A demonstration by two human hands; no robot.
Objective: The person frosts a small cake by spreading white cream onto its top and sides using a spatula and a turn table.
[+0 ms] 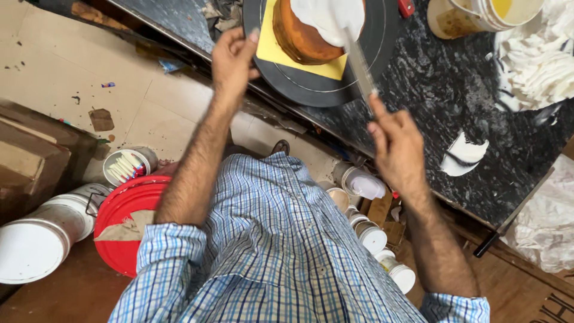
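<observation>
The round brown cake (302, 39) sat on a yellow board on the black turntable (317, 84) on the dark worktop (454, 90), left hand (233, 60) pinching the turntable's rim to steady it while right hand (397, 146) fingers closed around a long palette knife (359, 63) laid across the white cream.

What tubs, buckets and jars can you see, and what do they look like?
Bucket: on the dark counter, top right; round, white and cream, yellow inside.
White tub: on the floor, far left; round, lying on its side.
Red lid: floor, beside the white tub; round.
Stick holder: floor, above the red lid; round, holding white sticks.
Small jars: floor, under the counter edge; round, white lids.
</observation>
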